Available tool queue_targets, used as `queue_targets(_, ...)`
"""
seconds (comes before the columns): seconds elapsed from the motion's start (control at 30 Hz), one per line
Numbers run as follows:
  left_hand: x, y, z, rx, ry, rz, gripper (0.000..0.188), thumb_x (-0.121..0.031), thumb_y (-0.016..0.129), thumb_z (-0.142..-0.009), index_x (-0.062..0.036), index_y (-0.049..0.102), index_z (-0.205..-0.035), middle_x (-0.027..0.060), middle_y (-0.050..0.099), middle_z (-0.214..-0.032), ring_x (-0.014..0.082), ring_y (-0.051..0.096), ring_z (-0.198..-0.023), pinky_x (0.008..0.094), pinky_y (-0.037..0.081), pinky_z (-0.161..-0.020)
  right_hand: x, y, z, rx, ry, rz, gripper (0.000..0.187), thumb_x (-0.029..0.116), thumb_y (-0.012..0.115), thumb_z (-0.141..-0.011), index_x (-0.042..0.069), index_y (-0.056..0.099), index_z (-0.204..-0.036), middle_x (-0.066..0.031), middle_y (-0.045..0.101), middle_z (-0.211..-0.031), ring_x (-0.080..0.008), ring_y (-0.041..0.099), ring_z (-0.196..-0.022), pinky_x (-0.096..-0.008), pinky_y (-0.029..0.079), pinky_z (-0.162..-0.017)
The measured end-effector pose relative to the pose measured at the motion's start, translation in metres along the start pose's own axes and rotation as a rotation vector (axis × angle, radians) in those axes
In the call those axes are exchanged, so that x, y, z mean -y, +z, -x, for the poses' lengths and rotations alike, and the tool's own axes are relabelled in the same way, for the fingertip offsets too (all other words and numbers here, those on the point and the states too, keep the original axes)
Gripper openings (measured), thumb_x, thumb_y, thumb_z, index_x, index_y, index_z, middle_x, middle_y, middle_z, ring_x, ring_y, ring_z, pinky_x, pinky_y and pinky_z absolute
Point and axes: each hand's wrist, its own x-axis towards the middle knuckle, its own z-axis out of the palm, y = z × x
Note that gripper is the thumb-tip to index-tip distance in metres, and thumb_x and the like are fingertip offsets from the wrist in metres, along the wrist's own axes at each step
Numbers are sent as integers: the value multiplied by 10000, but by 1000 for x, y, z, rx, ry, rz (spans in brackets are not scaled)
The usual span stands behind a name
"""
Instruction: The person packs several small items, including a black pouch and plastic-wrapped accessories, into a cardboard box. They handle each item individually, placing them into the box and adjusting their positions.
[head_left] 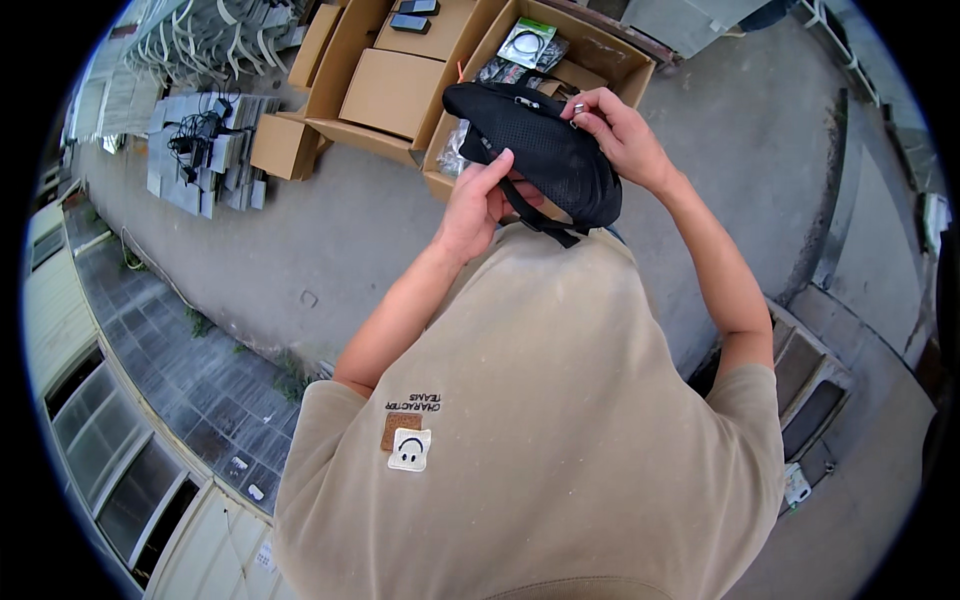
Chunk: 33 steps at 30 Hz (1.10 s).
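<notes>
A black bag (545,150) with mesh panels, zips and a dangling strap (540,218) is held up in front of my chest, over the near edge of an open carton. My left hand (475,210) grips its lower left side, thumb on top and fingers underneath, partly hidden by the bag and strap. At the bag's upper right edge, my right hand (622,138) pinches a small silver zip pull (578,108) between thumb and fingers. Another zip pull (527,102) shows on the bag's top. Whether the bag holds anything cannot be seen.
The open carton (632,82) contains plastic-wrapped items, including a green-topped packet (527,43). Left of it, another carton (375,138) bears dark small devices (412,22) on cardboard. Farther left, black cables (200,140) lie on stacked grey panels (232,160) beside a small box (284,146).
</notes>
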Motion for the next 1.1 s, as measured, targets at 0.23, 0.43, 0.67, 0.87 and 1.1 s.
queue_targets(0.23,-102,-9,27,-173,349,-1581,374,-394,592,-965,-46,716,-1022,76,709,-1104,218,647,-1081,337,509,-866,30,-1,15,337,-39,-126,39,29,511,-983,20,528,-1016,-59,639,-994,-147,594,-922,-276,468,-849)
queue_targets(0.43,-43,-28,-46,753,259,-1128,336,-311,630,-951,-100,647,-1213,124,596,-1316,258,459,-1337,385,367,-1086,42,14,27,367,-116,5,66,42,602,-922,30,585,-984,-73,668,-934,-210,655,-852,-311,515,-761)
queue_targets(0.67,-29,-16,-8,365,439,-1509,344,-378,700,-856,-37,675,-821,132,655,-810,325,630,-832,425,497,-712,45,2,27,555,-119,195,93,136,674,-869,60,634,-907,-77,561,-849,-246,613,-792,-351,483,-680)
queue_targets(0.87,-72,3,29,18,258,-1722,311,-369,727,-814,-58,722,-808,137,675,-759,332,655,-770,424,512,-710,88,-8,24,595,-233,225,75,89,673,-834,42,616,-849,-79,561,-833,-268,600,-756,-367,448,-625)
queue_targets(1.1,-69,-10,35,-281,367,-1676,285,-328,704,-843,-44,717,-827,125,667,-757,317,637,-731,400,492,-668,111,-22,22,754,-264,109,129,76,741,-739,46,626,-786,-64,575,-850,-257,585,-714,-363,446,-581)
